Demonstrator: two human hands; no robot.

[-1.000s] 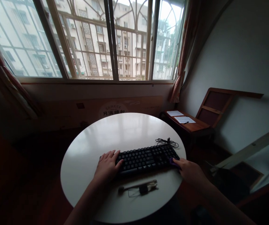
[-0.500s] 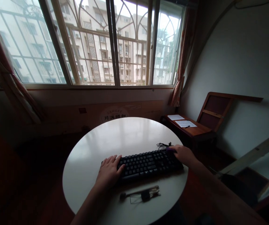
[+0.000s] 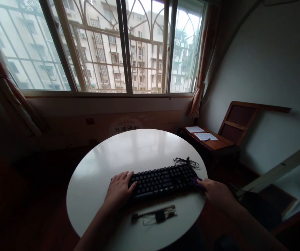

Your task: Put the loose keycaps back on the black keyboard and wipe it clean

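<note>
A black keyboard (image 3: 164, 179) lies on a round white table (image 3: 123, 157). My left hand (image 3: 118, 190) rests flat on the keyboard's left end, fingers spread. My right hand (image 3: 214, 191) is at the keyboard's right front corner, fingers closed on a small purple thing (image 3: 196, 181) that touches the keys there. The keyboard's coiled black cable (image 3: 186, 161) lies just behind its right end.
A clear packet with a brush and small tools (image 3: 155, 213) lies on the table in front of the keyboard. A low wooden side table (image 3: 212, 143) with papers stands to the right, under a barred window (image 3: 118, 45). Dark floor surrounds the table.
My right hand went from the keyboard's right front corner up to its far right corner, then came back to the front corner. My left hand stayed on the left end.
</note>
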